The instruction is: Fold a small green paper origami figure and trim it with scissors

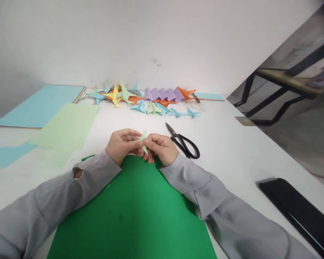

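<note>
A small folded piece of pale green paper (pixel 143 142) with pointed tips is pinched between both my hands above the far edge of a dark green sheet (pixel 132 212). My left hand (pixel 122 144) grips its left side with curled fingers. My right hand (pixel 162 148) grips its right side, thumb and fingers pressed together on the paper. Both arms wear grey sleeves and rest on the white table (pixel 232 151).
Black scissors (pixel 183 142) lie just right of my right hand. Several folded paper figures (pixel 140 99) in many colours line the back by the wall. A pale green sheet (pixel 67 126) and blue sheets (pixel 40 104) lie left. A black flat object (pixel 297 210) sits at the right edge.
</note>
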`<state>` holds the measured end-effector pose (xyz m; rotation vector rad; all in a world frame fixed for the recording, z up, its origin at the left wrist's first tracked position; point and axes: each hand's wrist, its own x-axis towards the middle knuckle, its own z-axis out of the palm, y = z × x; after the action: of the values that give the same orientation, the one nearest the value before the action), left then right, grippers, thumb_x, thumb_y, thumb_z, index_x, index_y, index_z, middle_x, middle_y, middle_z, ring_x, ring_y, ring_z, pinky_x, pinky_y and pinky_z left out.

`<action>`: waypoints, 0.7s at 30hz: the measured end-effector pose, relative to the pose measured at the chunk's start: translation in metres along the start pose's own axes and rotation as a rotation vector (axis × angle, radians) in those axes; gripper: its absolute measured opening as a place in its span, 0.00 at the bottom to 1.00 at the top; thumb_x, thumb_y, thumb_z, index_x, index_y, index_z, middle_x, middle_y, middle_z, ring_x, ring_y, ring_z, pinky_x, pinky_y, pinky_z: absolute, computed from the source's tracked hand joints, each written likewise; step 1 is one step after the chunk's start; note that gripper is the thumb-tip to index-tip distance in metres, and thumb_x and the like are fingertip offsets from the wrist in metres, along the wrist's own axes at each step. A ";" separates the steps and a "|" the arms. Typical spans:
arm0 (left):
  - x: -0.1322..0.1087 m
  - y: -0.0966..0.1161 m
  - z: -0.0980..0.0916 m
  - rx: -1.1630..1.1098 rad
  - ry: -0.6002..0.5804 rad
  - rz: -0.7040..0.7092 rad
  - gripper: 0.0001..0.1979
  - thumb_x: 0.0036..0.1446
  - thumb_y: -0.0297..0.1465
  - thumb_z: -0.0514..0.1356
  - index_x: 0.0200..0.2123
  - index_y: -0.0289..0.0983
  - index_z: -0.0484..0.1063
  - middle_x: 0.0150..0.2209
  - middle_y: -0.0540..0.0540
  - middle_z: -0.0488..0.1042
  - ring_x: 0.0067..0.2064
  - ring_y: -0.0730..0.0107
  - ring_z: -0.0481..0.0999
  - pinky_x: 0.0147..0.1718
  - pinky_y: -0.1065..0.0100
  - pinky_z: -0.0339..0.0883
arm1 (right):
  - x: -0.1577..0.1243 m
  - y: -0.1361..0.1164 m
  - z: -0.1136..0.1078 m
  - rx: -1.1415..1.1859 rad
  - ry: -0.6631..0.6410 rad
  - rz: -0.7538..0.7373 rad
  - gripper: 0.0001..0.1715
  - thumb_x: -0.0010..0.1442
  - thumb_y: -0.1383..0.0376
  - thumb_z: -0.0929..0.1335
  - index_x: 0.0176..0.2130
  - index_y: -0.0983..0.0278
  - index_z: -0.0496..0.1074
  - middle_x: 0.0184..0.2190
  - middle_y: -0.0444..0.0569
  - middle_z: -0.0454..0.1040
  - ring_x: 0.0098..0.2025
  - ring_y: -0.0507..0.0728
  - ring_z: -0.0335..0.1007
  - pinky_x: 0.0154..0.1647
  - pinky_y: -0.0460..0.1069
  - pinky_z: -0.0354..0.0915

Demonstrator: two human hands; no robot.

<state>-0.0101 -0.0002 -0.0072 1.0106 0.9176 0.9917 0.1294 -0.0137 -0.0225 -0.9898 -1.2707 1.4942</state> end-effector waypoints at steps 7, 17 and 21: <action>0.002 0.003 -0.003 -0.158 -0.073 -0.076 0.08 0.42 0.26 0.60 0.29 0.30 0.68 0.17 0.44 0.73 0.22 0.69 0.75 0.23 0.71 0.69 | -0.001 0.004 -0.003 0.067 0.062 -0.063 0.20 0.46 0.52 0.69 0.22 0.65 0.63 0.13 0.41 0.70 0.12 0.47 0.63 0.12 0.41 0.59; 0.002 0.000 -0.002 0.030 -0.159 -0.083 0.14 0.45 0.35 0.62 0.18 0.31 0.66 0.15 0.48 0.69 0.12 0.75 0.66 0.08 0.75 0.58 | -0.002 0.003 -0.002 0.039 0.050 -0.008 0.22 0.45 0.50 0.69 0.21 0.66 0.63 0.11 0.41 0.70 0.09 0.47 0.61 0.09 0.41 0.56; 0.002 0.000 -0.003 0.021 -0.155 -0.100 0.14 0.45 0.36 0.62 0.19 0.30 0.67 0.14 0.49 0.69 0.10 0.76 0.65 0.06 0.75 0.56 | -0.001 0.001 -0.002 0.051 0.047 0.023 0.22 0.45 0.50 0.69 0.20 0.65 0.62 0.11 0.42 0.70 0.09 0.47 0.61 0.08 0.40 0.56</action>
<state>-0.0125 0.0022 -0.0087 1.0344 0.8435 0.8102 0.1317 -0.0141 -0.0241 -1.0040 -1.1859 1.5053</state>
